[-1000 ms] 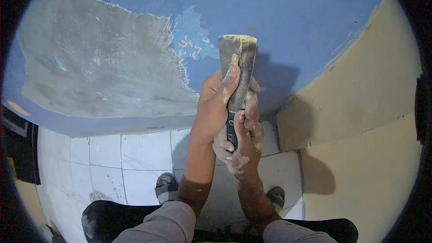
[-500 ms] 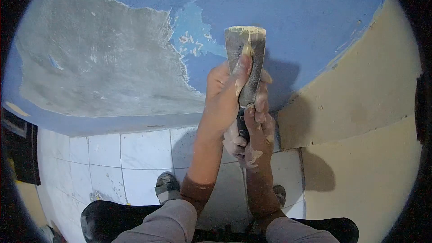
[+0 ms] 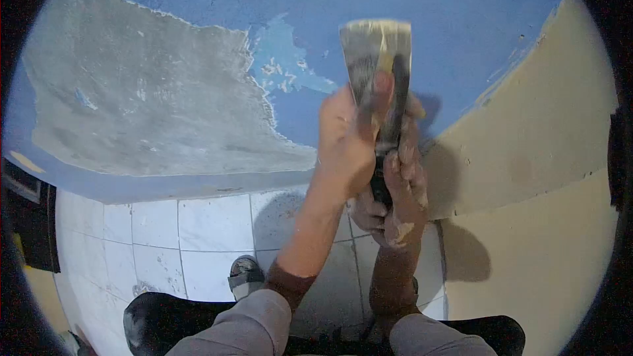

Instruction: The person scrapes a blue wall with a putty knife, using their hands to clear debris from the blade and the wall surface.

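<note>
A wide metal scraper (image 3: 397, 49) points upward in front of the blue wall, with pale filler along its top edge and on its face. My left hand (image 3: 353, 138) is closed around the blade's lower part, its thumb lying on the metal face. Lower down, my right hand (image 3: 403, 194) wraps round the black handle (image 3: 380, 184). Pale filler is smeared on the fingers and palm of my right hand. The blade is slightly blurred.
The blue wall (image 3: 369, 3) has a bare grey patch (image 3: 145, 86) at left and beige plaster (image 3: 521, 125) at right. Below lie white floor tiles (image 3: 214, 224). A shod foot (image 3: 245, 273) and a dark object (image 3: 30, 214) show lower left and at the left edge.
Both hands and the scraper have moved to the right, and the blade's tip is a little higher. The grip looks the same.
</note>
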The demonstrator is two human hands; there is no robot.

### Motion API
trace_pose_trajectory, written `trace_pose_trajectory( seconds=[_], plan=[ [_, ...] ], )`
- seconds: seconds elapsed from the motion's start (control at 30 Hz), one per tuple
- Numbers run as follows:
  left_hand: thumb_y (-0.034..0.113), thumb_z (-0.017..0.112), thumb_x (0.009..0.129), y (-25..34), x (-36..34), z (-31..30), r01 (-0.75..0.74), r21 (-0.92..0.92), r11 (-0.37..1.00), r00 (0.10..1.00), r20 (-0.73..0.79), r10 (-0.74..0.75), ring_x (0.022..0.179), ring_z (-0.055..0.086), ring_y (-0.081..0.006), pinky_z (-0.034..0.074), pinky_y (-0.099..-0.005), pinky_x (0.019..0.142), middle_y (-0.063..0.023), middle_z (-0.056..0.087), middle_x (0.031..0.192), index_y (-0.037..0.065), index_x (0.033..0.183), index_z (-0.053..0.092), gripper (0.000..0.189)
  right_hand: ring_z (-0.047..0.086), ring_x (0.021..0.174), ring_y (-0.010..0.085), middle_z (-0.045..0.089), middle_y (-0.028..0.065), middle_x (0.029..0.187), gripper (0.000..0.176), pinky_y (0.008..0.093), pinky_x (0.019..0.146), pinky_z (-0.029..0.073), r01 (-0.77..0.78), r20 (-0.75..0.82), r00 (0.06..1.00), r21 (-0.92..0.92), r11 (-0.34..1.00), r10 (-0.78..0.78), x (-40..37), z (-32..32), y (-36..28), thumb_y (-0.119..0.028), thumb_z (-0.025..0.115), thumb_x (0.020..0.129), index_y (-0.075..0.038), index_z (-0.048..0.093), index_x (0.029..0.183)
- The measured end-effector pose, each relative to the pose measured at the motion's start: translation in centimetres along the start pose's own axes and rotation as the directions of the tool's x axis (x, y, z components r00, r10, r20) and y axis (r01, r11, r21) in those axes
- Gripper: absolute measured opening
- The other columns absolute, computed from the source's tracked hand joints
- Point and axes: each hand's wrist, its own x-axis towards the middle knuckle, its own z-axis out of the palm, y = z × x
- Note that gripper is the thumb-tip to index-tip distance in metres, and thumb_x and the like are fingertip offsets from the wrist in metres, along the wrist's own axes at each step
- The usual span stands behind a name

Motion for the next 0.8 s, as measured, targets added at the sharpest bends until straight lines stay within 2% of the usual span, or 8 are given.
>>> trace_pose_trajectory(
  seconds=[0.13,0.27,0.4,0.53,0.63,0.67,0.73,0.8],
  plan=[
    [0.05,0.055,0.089,-2.3,-0.9,-1.3,0.127,-0.121,0.985,0.992,0.019,-0.125,0.045,0.054,-0.0126,0.043,-0.0251,0.041,-0.006,0.056,0.059,-0.003,0.079,0.057,0.054,0.044,0.053,0.0041,0.052,-0.0033,0.073,0.023,0.0207,0.044,0.035,-0.001,-0.097,0.995,-0.258,0.966,-0.025,-1.6,-1.2,0.9,-0.019,0.06,0.09,-0.006,0.055,0.109],
    [0.048,0.054,0.09,-2.2,-0.8,-2.4,0.168,-0.189,0.968,0.983,0.105,-0.15,0.043,0.053,-0.012,0.041,-0.0247,0.039,-0.0055,0.054,0.057,-0.003,0.08,0.056,0.052,0.047,0.07,0.0058,0.052,-0.0025,0.081,0.027,0.0207,0.063,0.04,-0.139,-0.09,0.989,-0.228,0.964,0.121,-1.9,-0.9,0.8,-0.023,0.064,0.087,-0.005,0.055,0.106],
    [0.047,0.053,0.091,-2.6,-0.5,-2.5,0.101,-0.122,0.987,0.995,0.016,-0.1,0.042,0.052,-0.0113,0.04,-0.0241,0.038,-0.0056,0.054,0.055,-0.003,0.078,0.057,0.052,0.048,0.072,0.0096,0.052,-0.0016,0.081,0.032,0.0235,0.069,0.041,-0.026,-0.145,0.989,-0.238,0.971,-0.01,-1.4,0.5,0.8,-0.028,0.07,0.083,-0.005,0.056,0.101],
    [0.044,0.054,0.091,-1.5,-0.1,-2.1,0.061,-0.044,0.997,0.998,-0.021,-0.062,0.042,0.051,-0.011,0.038,-0.0237,0.038,-0.0059,0.054,0.055,-0.005,0.078,0.058,0.051,0.048,0.074,0.0101,0.051,-0.0019,0.08,0.035,0.025,0.072,0.042,-0.045,-0.1,0.995,-0.221,0.974,0.023,-1.2,0.1,0.6,-0.028,0.073,0.08,-0.004,0.056,0.1],
    [0.049,0.054,0.09,-1.6,0.7,-2.2,-0.077,0.09,0.993,0.996,-0.036,0.08,0.05,0.055,-0.0107,0.041,-0.0225,0.044,-0.0045,0.059,0.063,0.001,0.081,0.058,0.049,0.048,0.076,0.0097,0.051,-0.0021,0.08,0.036,0.0252,0.075,0.041,-0.271,-0.109,0.961,-0.2,0.942,0.253,-0.7,1.2,-1.2,-0.026,0.072,0.08,-0.003,0.056,0.102],
    [0.051,0.054,0.089,-1.6,0.9,-2.4,-0.134,0.16,0.978,0.989,-0.043,0.143,0.054,0.056,-0.0105,0.043,-0.0219,0.047,-0.0037,0.061,0.067,0.003,0.083,0.058,0.048,0.048,0.075,0.0095,0.051,-0.0021,0.08,0.036,0.0249,0.073,0.041,-0.285,-0.179,0.952,-0.227,0.931,0.247,-0.6,1.9,-1.5,-0.025,0.072,0.08,-0.002,0.056,0.104],
    [0.048,0.051,0.092,0.6,1.5,-2.0,-0.071,-0.137,0.988,0.994,0.067,0.081,0.045,0.052,-0.0107,0.039,-0.023,0.041,-0.0046,0.056,0.058,-0.002,0.08,0.059,0.052,0.047,0.072,0.0089,0.051,-0.0021,0.08,0.037,0.0243,0.069,0.04,-0.302,-0.271,0.934,-0.255,0.918,0.232,-0.1,2.9,-1.9,-0.023,0.07,0.081,-0.002,0.055,0.107],
    [0.048,0.049,0.093,2.0,2.2,-2.2,-0.047,-0.259,0.965,0.98,0.175,0.094,0.044,0.053,-0.0106,0.039,-0.0233,0.04,-0.0055,0.057,0.058,-0.003,0.079,0.059,0.054,0.047,0.069,0.0081,0.052,-0.0022,0.079,0.037,0.0237,0.065,0.039,-0.222,-0.243,0.957,-0.265,0.938,0.158,0.0,2.8,-1.5,-0.022,0.069,0.082,-0.002,0.054,0.11]
  ],
)
